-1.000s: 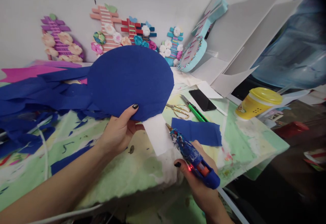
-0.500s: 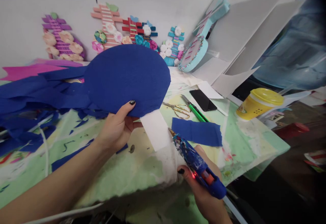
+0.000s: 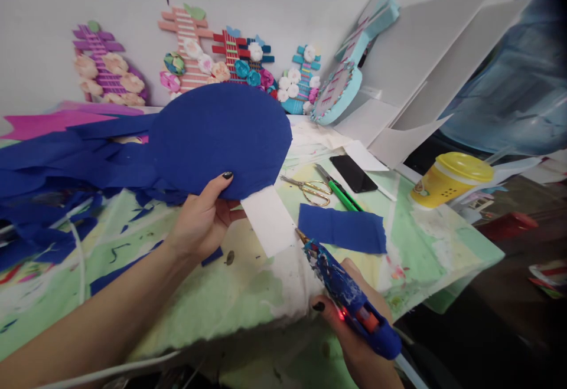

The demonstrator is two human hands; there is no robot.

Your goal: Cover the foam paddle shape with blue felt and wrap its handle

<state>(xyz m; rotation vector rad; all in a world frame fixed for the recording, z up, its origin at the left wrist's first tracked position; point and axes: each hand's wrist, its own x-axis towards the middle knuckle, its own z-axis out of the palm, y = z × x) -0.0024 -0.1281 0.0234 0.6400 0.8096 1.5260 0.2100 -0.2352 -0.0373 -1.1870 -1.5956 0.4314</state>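
A large rounded blue piece [image 3: 221, 138] with a white rectangular tab [image 3: 270, 221] at its lower edge is in my left hand [image 3: 201, 224], thumb on the blue face and fingers behind it. My right hand [image 3: 358, 330] grips a blue glue gun [image 3: 343, 288] with a small red light on it. The gun's nozzle points up and left, close to the right edge of the white tab; whether it touches I cannot tell. A blue rectangular strip [image 3: 342, 228] lies on the table just beyond the gun.
Gold scissors [image 3: 315, 191], a green cutter [image 3: 344, 195] and a black phone [image 3: 353, 173] lie behind the strip. A yellow cup [image 3: 452, 180] stands at the right. Blue scraps [image 3: 66, 164] pile up at the left. Decorated guitar shapes [image 3: 106, 64] lean on the wall.
The glue gun has moved slightly right and down. The blue piece has shifted a little left, its top edge lower and its white tab slightly higher.
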